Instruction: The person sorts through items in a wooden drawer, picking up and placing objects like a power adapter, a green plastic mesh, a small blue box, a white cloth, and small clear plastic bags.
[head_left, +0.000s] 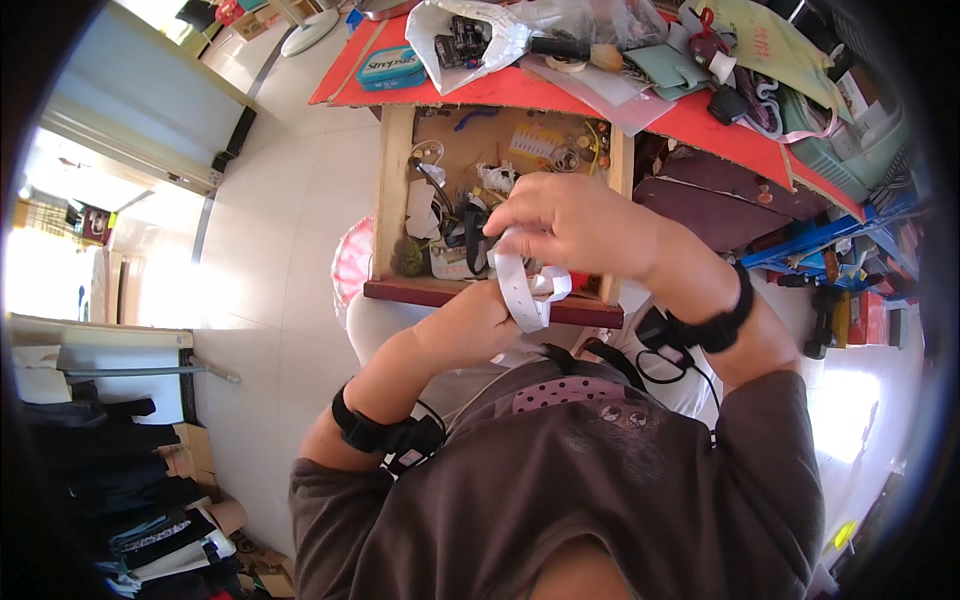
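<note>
An open wooden drawer with a dark red front lies before me, holding cables, paper scraps, a crumpled clear plastic bag and other small items. Over its front edge, my left hand is closed on a curled white perforated strip, which loops out above the fist. My right hand comes from the right, palm down with bent fingers, its thumb and fingertips at the strip's upper end. The thumb and a finger appear to pinch that end. Part of the strip is hidden between the hands.
On the red tabletop above the drawer are a blue Strepsils tin, a white plastic bag of batteries, a brush and a green wallet. A blue metal frame stands right, and a pink frilled item is left of the drawer.
</note>
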